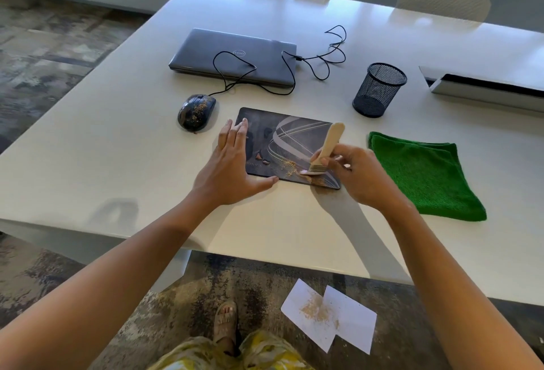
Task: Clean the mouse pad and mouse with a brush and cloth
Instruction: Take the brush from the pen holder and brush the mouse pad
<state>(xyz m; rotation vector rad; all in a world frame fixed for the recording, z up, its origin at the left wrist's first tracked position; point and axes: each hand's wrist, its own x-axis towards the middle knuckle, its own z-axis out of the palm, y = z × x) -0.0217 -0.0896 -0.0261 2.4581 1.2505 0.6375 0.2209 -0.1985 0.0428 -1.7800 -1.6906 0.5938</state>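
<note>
A dark patterned mouse pad point(294, 140) lies on the white table point(117, 163), with tan dust near its front right corner. My right hand point(357, 175) grips a wooden-handled brush point(325, 148), its bristles touching the pad's front right area. My left hand point(232, 166) lies flat with fingers spread, pressing on the pad's left edge. A black wired mouse point(195, 112), speckled with tan dust, sits to the left behind the pad. A folded green cloth point(424, 175) lies to the right of the pad.
A closed grey laptop point(235, 56) with the mouse cable point(323, 57) looped over it lies behind. A black mesh pen cup point(378, 89) stands behind right, a white box point(485, 86) further right. Dusted white papers point(329, 315) lie on the floor. Two chairs stand at the far edge.
</note>
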